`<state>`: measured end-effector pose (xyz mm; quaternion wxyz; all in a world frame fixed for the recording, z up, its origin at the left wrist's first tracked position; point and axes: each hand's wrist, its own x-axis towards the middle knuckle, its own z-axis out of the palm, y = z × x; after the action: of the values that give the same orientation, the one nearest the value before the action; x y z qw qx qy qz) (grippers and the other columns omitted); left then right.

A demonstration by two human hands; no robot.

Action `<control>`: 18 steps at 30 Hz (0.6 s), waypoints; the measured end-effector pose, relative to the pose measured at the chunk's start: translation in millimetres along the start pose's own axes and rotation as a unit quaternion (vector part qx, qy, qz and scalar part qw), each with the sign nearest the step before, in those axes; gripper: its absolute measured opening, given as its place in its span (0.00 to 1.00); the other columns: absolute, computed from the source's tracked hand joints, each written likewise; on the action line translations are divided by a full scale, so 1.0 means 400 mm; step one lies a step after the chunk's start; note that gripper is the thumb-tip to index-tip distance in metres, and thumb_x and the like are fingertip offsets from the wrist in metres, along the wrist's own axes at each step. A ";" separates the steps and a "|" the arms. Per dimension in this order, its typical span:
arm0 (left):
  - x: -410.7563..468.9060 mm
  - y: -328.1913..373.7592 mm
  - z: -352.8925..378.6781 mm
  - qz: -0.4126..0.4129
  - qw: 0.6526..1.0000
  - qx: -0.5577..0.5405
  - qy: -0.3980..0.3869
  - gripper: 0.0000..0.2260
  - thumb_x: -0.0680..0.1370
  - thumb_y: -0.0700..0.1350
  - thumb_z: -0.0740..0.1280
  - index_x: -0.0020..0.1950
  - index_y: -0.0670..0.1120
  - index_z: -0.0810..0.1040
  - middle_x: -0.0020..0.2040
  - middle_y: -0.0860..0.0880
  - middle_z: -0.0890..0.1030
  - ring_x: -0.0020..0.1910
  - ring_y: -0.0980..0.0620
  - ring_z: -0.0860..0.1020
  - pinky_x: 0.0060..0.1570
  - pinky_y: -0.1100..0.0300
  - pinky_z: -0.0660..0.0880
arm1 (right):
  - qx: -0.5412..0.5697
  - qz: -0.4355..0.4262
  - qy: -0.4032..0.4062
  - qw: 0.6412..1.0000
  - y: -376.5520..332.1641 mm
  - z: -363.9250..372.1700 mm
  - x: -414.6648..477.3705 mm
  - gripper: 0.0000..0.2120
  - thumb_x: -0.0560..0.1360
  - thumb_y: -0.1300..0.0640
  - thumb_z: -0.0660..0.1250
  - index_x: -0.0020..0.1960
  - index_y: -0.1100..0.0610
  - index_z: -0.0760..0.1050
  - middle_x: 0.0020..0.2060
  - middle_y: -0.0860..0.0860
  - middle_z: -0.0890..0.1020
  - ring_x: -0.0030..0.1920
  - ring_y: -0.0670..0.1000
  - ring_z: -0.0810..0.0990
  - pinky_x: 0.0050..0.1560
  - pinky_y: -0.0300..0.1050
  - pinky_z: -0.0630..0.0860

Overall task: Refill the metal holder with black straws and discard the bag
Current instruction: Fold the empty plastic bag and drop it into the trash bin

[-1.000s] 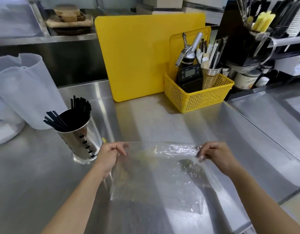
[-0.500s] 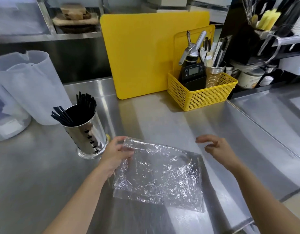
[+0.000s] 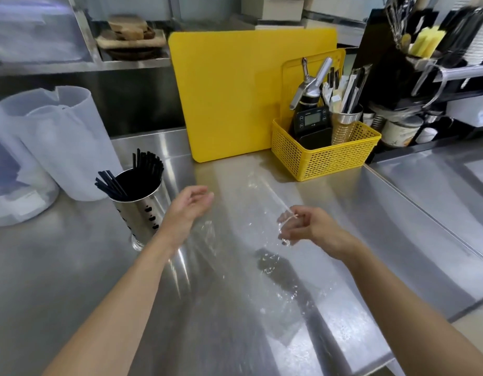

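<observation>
straws [image 3: 142,169] are already standing in the metal holder [image 3: 142,213] off to my left on the table [image 3: 58,267], so now my right hand [image 3: 308,226] pinches the empty clear bag [image 3: 251,234] in its fingers [image 3: 286,218] for binning, while my left hand [image 3: 188,207] hangs loose beside it, fingers half-curled on nothing.

Head view: worn on my head, facing forward and down, close over my counter [image 3: 262,321].
Sharpness: somewhat blurred.
</observation>
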<state>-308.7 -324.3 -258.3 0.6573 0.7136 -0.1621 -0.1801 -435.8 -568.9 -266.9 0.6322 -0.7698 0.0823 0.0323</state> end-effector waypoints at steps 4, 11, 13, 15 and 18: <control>-0.039 -0.025 0.004 -0.101 0.984 -0.145 -0.015 0.44 0.55 0.68 0.72 0.63 0.43 0.71 0.51 0.47 0.79 0.49 0.49 0.78 0.50 0.56 0.73 | 0.106 -0.021 0.059 0.992 0.008 0.002 -0.008 0.14 0.65 0.72 0.71 0.42 0.55 0.77 0.29 0.51 0.84 0.31 0.49 0.82 0.32 0.39 0.77; -0.104 -0.092 0.094 -0.168 0.975 -0.104 -0.106 0.08 0.66 0.45 0.74 0.41 0.45 0.79 0.33 0.51 0.84 0.32 0.56 0.81 0.42 0.59 0.74 | 0.194 -0.009 0.108 0.975 0.035 0.057 -0.010 0.13 0.61 0.68 0.73 0.42 0.56 0.77 0.30 0.51 0.82 0.31 0.51 0.81 0.32 0.39 0.76; -0.103 -0.092 0.093 -0.148 0.986 -0.044 -0.058 0.04 0.70 0.42 0.72 0.35 0.47 0.80 0.30 0.54 0.83 0.30 0.59 0.80 0.38 0.65 0.74 | 0.174 0.004 0.114 0.978 0.045 0.059 -0.016 0.11 0.64 0.70 0.72 0.42 0.56 0.77 0.31 0.52 0.83 0.33 0.51 0.81 0.33 0.39 0.76; -0.101 -0.091 0.081 -0.132 0.990 -0.029 -0.035 0.06 0.71 0.40 0.71 0.35 0.47 0.79 0.28 0.55 0.83 0.29 0.61 0.79 0.34 0.72 0.74 | 0.167 0.021 0.110 0.980 0.053 0.057 -0.025 0.10 0.66 0.69 0.71 0.41 0.57 0.77 0.32 0.52 0.84 0.34 0.52 0.82 0.33 0.40 0.76; -0.104 -0.091 0.062 -0.124 0.992 -0.017 -0.020 0.03 0.72 0.39 0.70 0.39 0.44 0.79 0.29 0.53 0.82 0.29 0.58 0.79 0.29 0.70 0.73 | 0.178 0.042 0.101 0.978 0.064 0.052 -0.038 0.06 0.69 0.69 0.68 0.40 0.59 0.78 0.35 0.57 0.83 0.34 0.53 0.82 0.32 0.40 0.77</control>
<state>-357.0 -323.5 -294.7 0.6384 0.7132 -0.0829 -0.2773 -453.9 -552.0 -293.7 0.7456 -0.6399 0.1826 -0.0346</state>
